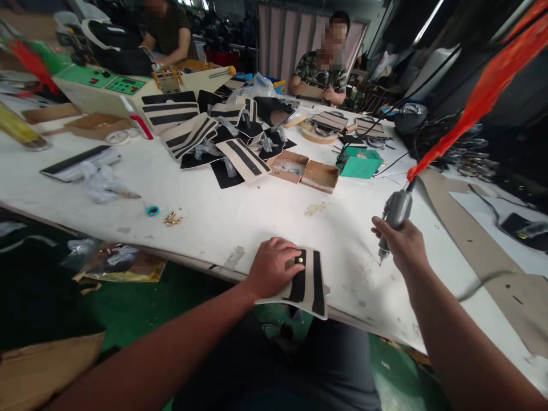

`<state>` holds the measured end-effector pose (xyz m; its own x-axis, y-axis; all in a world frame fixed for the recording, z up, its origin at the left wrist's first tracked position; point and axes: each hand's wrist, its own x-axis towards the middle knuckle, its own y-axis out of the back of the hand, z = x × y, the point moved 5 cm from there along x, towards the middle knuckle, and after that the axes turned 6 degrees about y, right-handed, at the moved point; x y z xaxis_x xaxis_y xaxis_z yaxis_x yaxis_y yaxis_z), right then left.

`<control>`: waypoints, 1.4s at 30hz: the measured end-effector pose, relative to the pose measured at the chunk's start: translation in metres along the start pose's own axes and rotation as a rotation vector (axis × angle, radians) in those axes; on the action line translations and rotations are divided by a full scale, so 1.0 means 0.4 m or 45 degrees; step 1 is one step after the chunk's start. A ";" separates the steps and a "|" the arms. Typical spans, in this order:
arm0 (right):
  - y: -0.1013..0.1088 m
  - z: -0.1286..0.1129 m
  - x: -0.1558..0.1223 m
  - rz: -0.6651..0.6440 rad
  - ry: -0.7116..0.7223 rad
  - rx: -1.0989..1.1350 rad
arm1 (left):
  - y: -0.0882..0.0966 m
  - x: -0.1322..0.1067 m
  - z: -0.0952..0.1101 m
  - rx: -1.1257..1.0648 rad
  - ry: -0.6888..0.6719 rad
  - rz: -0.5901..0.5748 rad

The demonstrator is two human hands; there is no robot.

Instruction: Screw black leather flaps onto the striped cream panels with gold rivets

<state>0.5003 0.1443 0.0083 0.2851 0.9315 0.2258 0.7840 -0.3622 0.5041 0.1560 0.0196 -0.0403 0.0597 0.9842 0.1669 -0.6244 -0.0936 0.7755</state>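
Note:
My left hand (276, 265) grips a beige panel with black strips (309, 285), fingers curled over its upper side and thumb beside a small gold-coloured stud (300, 260). The panel lies at the table's front edge and juts out over it. In my right hand (406, 245) is a grey electric screwdriver (397, 211), held upright with its bit pointing down, to the right of the panel. An orange-red wrapped cord (475, 111) runs up from the screwdriver's top. Whether the bit touches the table, I cannot tell.
Several similar panels (244, 160) lie piled mid-table beside small cardboard boxes (320, 176). Gold-coloured fittings (172, 219) and a blue cap (152, 211) lie left. A green box (359, 162) stands farther right. Across the table, a person (321, 68) holds a panel; another person (169, 34) is behind the machine (103, 85).

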 end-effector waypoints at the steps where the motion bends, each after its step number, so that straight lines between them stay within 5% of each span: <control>1: -0.017 -0.002 0.005 -0.058 -0.089 0.029 | -0.001 -0.001 0.001 0.001 -0.009 0.004; 4: -0.049 -0.038 -0.004 -0.054 -0.205 0.164 | -0.004 -0.003 0.003 -0.007 -0.026 0.007; 8: -0.081 -0.158 -0.072 -0.041 0.010 0.702 | -0.008 -0.004 0.005 -0.012 -0.046 0.001; 11: -0.132 -0.257 -0.163 -0.190 0.115 1.044 | -0.006 -0.005 0.007 -0.011 -0.049 0.011; 15: -0.227 -0.326 -0.264 -0.377 0.156 1.158 | -0.001 -0.004 0.011 -0.010 -0.057 0.002; 21: -0.299 -0.311 -0.296 -0.369 0.216 1.101 | 0.001 -0.006 0.014 0.003 -0.068 -0.026; 42: -0.318 -0.306 -0.296 -0.377 0.292 0.977 | 0.001 -0.001 0.014 -0.007 -0.039 -0.047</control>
<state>0.2994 0.0758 0.0194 -0.0445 0.9244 0.3789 0.9886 0.0953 -0.1163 0.1602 0.0182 -0.0367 0.1065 0.9819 0.1569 -0.6255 -0.0565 0.7781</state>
